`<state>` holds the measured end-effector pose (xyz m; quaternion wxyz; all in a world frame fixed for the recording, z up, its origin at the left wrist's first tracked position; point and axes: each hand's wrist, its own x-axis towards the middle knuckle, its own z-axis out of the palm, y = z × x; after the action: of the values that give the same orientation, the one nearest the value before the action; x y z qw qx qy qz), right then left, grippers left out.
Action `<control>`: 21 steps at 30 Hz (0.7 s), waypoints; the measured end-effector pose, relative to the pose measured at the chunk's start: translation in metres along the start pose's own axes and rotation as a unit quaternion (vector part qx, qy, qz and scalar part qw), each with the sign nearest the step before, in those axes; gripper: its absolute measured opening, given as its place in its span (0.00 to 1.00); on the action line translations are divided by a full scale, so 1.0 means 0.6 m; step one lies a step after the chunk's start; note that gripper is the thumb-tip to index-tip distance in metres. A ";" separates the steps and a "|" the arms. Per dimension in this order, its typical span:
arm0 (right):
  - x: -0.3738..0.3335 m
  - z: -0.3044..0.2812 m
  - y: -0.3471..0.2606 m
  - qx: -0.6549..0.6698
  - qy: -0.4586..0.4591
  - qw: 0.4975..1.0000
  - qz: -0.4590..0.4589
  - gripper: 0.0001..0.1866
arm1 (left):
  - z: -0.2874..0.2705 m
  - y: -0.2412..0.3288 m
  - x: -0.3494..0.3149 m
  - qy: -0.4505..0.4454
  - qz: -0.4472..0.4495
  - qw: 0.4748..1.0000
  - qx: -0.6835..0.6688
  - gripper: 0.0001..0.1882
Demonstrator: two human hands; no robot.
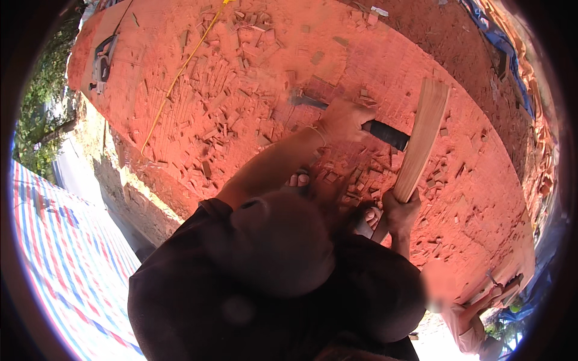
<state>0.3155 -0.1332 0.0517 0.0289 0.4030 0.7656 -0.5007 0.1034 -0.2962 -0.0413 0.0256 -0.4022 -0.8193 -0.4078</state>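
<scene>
My left hand (346, 119) is closed around a hammer-like tool with a black-wrapped grip (386, 135). The grip sticks out to the right of my fist, its end close to a board. On the other side the tool's dark head (306, 98) is blurred, so its exact shape is unclear. My right hand (402, 212) grips the lower part of a long, pale wooden board (424, 135). That board tilts up and away from me, its wide face showing. Below it are my feet (368, 218), partly hidden by my knees.
Small wood offcuts (226, 120) litter the reddish sheet (253, 66). A power tool (103, 63) lies far left, beside a yellow line (180, 78). Striped tarp (66, 259) covers the left side. At lower right another person's arm (475, 313) reaches toward some wood.
</scene>
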 end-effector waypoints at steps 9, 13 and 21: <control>0.000 -0.201 -0.126 0.424 0.183 0.878 -0.126 0.19 | 0.006 -0.003 -0.007 -0.022 -0.017 0.999 0.020 0.13; 0.008 -0.046 -0.166 0.295 0.196 0.935 -0.010 0.14 | -0.007 -0.014 -0.006 0.000 -0.005 1.000 0.008 0.13; 0.009 -0.120 0.048 0.145 0.005 0.989 -0.042 0.11 | -0.021 -0.009 -0.029 0.000 -0.016 1.000 0.016 0.13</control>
<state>0.3563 -0.0679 0.0635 -0.0548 0.3729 0.7013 -0.6050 0.1080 -0.3179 -0.0431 0.0258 -0.3883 -0.8321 -0.3953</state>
